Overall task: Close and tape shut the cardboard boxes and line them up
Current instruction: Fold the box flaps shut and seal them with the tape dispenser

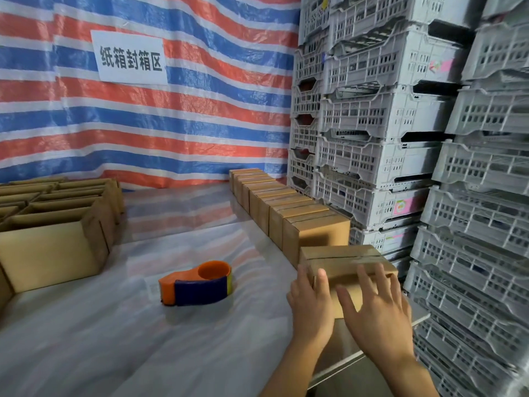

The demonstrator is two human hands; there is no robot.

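Observation:
A closed, taped cardboard box (342, 260) sits at the near end of a row of sealed boxes (286, 202) that runs along the table's right side. My left hand (310, 302) presses its left near corner, thumb on the front face. My right hand (375, 308) lies flat against its front, fingers spread over the top edge. An orange and blue tape dispenser (197, 283) rests on the table to the left of my hands. Several open boxes (54, 222) stand grouped at the left.
The table (114, 339) is covered with shiny plastic sheet; its right edge (372, 353) runs just under my right hand. Grey plastic crates (400, 138) are stacked high on the right. A striped tarp with a white sign (130, 57) hangs behind.

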